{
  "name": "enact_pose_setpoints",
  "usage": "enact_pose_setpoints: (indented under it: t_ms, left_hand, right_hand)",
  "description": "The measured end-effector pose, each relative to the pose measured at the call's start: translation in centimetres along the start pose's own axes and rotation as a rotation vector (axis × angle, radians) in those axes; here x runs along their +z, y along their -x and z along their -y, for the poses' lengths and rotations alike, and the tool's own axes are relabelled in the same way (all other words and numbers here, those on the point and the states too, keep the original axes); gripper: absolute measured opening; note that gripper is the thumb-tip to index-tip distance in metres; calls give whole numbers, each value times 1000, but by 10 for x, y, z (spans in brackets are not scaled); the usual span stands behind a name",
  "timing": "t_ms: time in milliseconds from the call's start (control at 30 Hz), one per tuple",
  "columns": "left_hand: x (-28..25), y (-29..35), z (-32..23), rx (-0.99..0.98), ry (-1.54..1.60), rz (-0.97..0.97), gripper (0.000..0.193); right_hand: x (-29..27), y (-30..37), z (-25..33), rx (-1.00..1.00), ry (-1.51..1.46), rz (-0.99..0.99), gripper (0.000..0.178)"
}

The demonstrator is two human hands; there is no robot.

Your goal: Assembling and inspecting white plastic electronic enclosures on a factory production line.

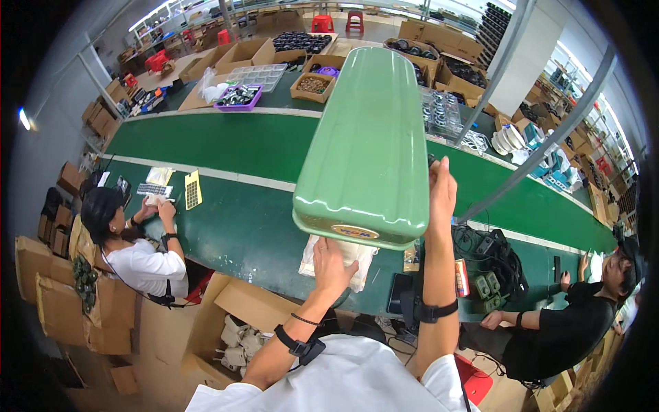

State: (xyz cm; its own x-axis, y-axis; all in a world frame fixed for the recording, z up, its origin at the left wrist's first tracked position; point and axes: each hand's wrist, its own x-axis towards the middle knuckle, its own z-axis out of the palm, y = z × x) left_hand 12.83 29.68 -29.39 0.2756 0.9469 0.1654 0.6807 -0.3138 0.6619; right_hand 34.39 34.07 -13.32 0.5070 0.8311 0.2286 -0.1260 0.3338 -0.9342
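An open cardboard box (250,302) holds off-white plastic housings (236,331); a purple tray (232,108) farther off, small metallic parts (240,95). The left hand (333,269), fingers bent, holds the near end of a green ribbed case (367,147) above the bench (240,226), long axis running away; the right hand (443,192), fingers curved partly from sight, grips its right side.

Room lies left of the green case (364,144); what seem black cables (506,264) crowd its right.
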Motion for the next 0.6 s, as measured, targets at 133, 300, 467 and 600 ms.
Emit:
enact_pose_setpoints:
  t_ms: [133,300,467,600]
  left_hand:
    - [-25,-5,-4,8,-70,3,88]
    - [-82,10,-8,59,-44,202,76]
    - [-93,34,18,-802,1439,422,54]
    - [-86,44,23,-913,1604,460,61]
  right_hand:
    - [-46,42,-67,-23,393,-127,27]
    - [-133,143,-223,435,1142,14,26]
    - [-110,179,-275,526,1258,79,38]
    - [-112,177,-305,483,1367,147,37]
